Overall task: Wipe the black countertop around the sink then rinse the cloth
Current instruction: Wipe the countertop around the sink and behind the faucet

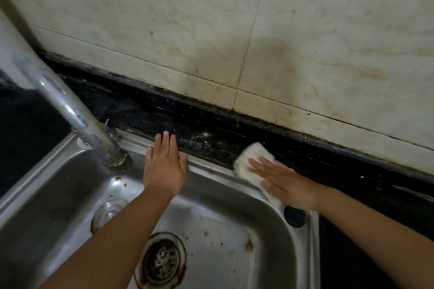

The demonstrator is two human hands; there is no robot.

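wiping mid-way: right hand (285,183) fingers flat, pressing cloth (246,159) on worktop (199,131) behind sink (211,169); left hand (164,169) open, empty. specks remain, rinse not done.

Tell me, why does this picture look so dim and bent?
Head view: dim light, a soft shadow on the wall tiles; the wide lens bows the countertop edge; glare streaks the faucet; the right hand on the cloth looks slightly blurred.

Stained cream wall tiles (211,19), dark grout lines, dim light.
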